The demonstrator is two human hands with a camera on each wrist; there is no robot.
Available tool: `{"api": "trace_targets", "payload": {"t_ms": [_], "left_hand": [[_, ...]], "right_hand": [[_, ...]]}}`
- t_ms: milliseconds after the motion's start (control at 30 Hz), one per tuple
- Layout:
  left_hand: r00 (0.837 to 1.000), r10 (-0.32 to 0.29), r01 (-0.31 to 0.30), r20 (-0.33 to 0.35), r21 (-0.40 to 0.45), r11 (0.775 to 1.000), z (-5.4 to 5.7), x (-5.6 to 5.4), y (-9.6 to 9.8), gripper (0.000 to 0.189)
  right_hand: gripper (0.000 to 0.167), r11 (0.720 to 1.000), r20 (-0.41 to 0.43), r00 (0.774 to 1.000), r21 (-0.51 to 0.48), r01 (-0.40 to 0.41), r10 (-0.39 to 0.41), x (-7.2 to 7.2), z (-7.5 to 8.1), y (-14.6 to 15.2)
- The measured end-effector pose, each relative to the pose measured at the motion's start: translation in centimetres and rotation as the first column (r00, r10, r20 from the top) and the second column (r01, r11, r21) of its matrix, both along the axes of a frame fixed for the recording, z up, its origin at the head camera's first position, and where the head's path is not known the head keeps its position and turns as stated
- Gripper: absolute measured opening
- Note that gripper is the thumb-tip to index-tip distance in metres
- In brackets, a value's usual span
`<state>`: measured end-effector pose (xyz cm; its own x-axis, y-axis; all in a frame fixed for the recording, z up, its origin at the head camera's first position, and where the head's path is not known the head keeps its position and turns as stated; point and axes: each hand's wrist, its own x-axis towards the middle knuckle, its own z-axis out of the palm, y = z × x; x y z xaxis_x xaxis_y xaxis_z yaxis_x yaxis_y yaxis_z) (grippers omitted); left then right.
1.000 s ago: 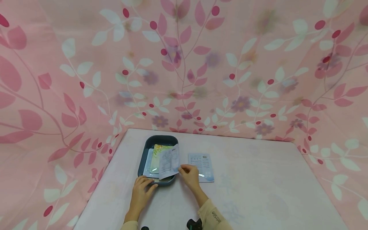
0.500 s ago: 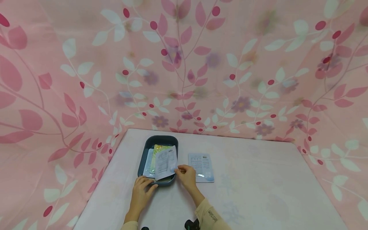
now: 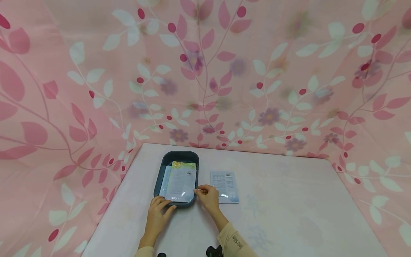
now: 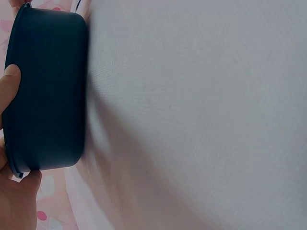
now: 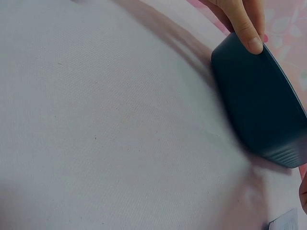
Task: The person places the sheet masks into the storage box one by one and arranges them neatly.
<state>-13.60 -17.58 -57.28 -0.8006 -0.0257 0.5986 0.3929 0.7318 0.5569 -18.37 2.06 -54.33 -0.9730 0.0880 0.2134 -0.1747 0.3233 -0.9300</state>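
Note:
A dark teal plastic basin sits at the table's left. My left hand grips its near left corner, with the thumb on the front wall and fingers at the rim. Inside the basin, a flat pale-blue packet with a barcode lies over a yellow-green-edged packet and another light-blue packet. At the basin's right rim my right hand pinches the barcode packet's lower right edge; the contact is small in view. In the right wrist view only a sliver of that hand shows.
A similar light-blue packet lies flat on the table, just right of the basin and beside my right hand. The white tabletop extends far to the right. A pink floral cloth hangs behind.
The barcode packet, earlier tilted over the basin in my right hand, has shifted left and now lies flat on the others. My right hand has moved slightly left; my left hand stays put.

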Motion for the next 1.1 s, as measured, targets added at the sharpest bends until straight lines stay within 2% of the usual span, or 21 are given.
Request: {"api": "trace_targets", "payload": {"t_ms": [433,533,667,767,867,967,1100], "left_hand": [[1.000,0.007,-0.007,0.006,0.001,1.000,0.1,0.1,0.0,0.025],[1.000,0.005,-0.005,0.007,0.001,1.000,0.2,0.1,0.0,0.024],[1.000,0.003,-0.003,0.021,0.008,1.000,0.2,0.2,0.1,0.024],[0.999,0.002,-0.002,0.033,0.009,1.000,0.2,0.2,0.2,0.025],[0.999,0.000,0.000,0.037,0.009,1.000,0.3,0.3,0.2,0.025],[0.999,0.000,-0.001,0.034,0.008,1.000,0.3,0.3,0.2,0.025],[1.000,0.005,-0.005,0.029,0.007,1.000,0.4,0.2,0.2,0.025]], "right_hand": [[0.016,1.000,0.017,1.000,0.015,0.025,-0.025,0.7,-0.5,1.5],[0.017,0.998,0.028,0.998,0.031,0.060,-0.061,0.9,-0.5,2.4],[0.020,0.985,-0.014,0.989,0.088,0.146,-0.145,1.0,-1.0,3.9],[0.022,0.958,-0.054,0.973,0.174,0.229,-0.223,1.1,-1.2,5.3],[0.025,0.910,-0.064,0.951,0.278,0.308,-0.303,1.2,-1.3,7.0],[0.030,0.861,-0.030,0.932,0.373,0.347,-0.362,1.5,-1.6,8.8],[0.038,0.823,0.069,0.911,0.461,0.333,-0.407,1.7,-1.9,10.7]]}}
